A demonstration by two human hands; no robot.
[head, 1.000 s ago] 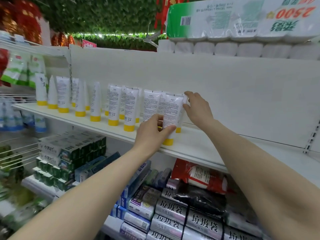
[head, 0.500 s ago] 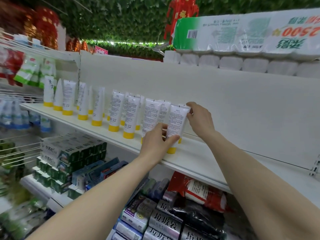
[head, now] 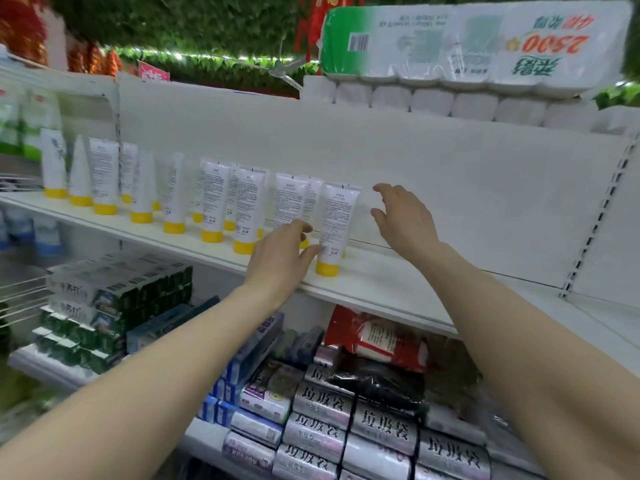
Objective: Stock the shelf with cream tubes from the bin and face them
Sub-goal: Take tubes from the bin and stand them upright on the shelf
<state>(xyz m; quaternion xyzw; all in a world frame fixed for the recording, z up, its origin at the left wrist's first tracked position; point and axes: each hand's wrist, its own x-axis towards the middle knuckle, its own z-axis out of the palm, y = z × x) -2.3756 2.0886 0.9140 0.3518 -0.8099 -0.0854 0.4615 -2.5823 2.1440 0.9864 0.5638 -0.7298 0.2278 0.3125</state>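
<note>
Nearest, below the white shelf, silver rolls of bags lay stacked, with a red packet behind them and green-and-white boxes further left under the same shelf. Both bare forearms reached up across these goods toward the shelf's front edge. The left hand rested at that edge, fingers loosely bent and holding nothing, its thumb touching the lower side of the front cream tube, which stood upright on its yellow cap with printed back text facing out. That hand hid the base of the tube just left of it. The right hand hovered over the shelf just right of the front tube, fingers spread and relaxed, clear of it. A row of cream tubes ran leftward along the shelf, caps down, some turned edge-on. To the right the shelf lay bare against its white back panel. Above the panel sat a wrapped pack of toilet rolls, with green foliage beyond.
</note>
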